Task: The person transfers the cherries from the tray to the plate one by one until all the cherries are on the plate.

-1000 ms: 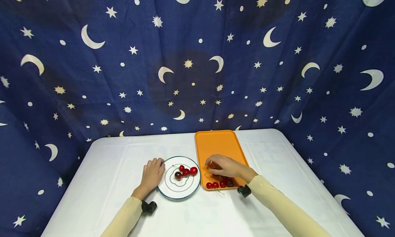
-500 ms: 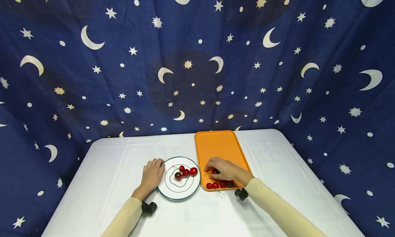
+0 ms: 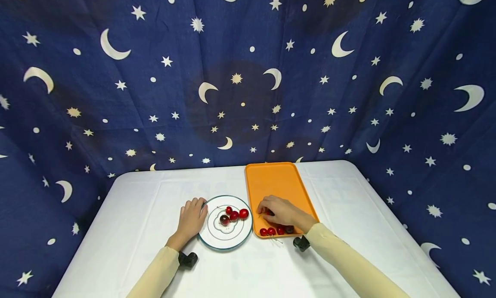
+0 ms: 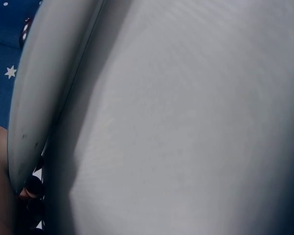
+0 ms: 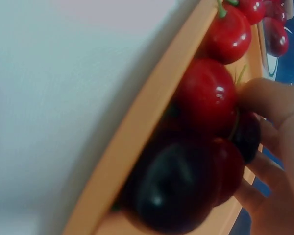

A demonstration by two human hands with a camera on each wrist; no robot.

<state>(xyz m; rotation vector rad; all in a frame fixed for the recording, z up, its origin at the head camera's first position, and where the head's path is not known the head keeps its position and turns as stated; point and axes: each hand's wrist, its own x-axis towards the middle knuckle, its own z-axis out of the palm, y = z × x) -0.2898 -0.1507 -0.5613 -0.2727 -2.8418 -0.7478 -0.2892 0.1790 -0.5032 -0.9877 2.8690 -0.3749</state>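
My left hand (image 3: 192, 218) holds the left rim of a white plate (image 3: 217, 244) with a blue-green edge; its grip underneath is hidden. Several red and dark cherries (image 3: 234, 216) sit on that plate. Over the near half of an orange tray (image 3: 271, 177), my right hand (image 3: 283, 212) has its fingers curled downward. In the right wrist view, its thumb and fingers pinch a dark cherry (image 5: 248, 137), partly hidden by other fruit. More cherries (image 3: 271, 231) line the tray's near edge, some with stems over the rim. Close to the right wrist camera is a large dark cherry (image 5: 171, 181).
A white cloth (image 3: 248, 272) covers the table. The plate's right rim stands close beside the tray's left edge. Behind and around the table hangs a navy curtain (image 3: 174, 95) with moons and stars. Black cameras are strapped to both wrists.
My right hand has come down a little into the tray, its fingers drawing closer around a cherry. The left hand and the plate keep their place; the head view shifts slightly.
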